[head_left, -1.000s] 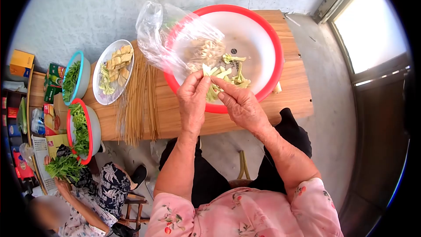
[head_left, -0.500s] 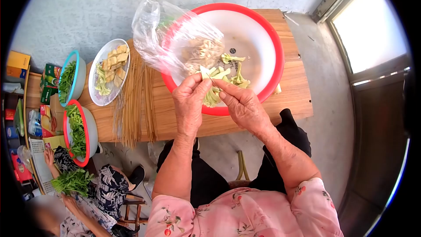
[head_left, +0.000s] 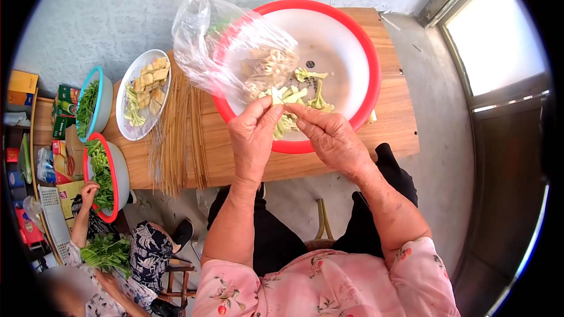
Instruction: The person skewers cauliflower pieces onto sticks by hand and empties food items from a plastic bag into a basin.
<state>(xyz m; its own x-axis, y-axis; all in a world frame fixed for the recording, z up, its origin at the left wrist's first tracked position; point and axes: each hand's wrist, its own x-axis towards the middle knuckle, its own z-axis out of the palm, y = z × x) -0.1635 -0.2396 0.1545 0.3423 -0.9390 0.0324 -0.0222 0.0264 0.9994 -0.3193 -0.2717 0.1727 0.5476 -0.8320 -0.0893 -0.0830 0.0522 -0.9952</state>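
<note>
Holding a vegetable piece (head_left: 277, 96) over the basin (head_left: 372, 64), pinched in the left hand (head_left: 251, 135), and pressing thumb and finger of the right hand (head_left: 332, 140) together beside it; beyond, a bag (head_left: 202, 41) across the rim; leftward, sticks (head_left: 179, 141)

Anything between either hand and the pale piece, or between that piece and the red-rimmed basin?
Nothing visible at the hands: the left hand pinches the pale piece, the right hand's fingertips at its edge. Toward the basin, cut pieces lie below; the plastic bag covers its left side. Its right side looks open.
</note>
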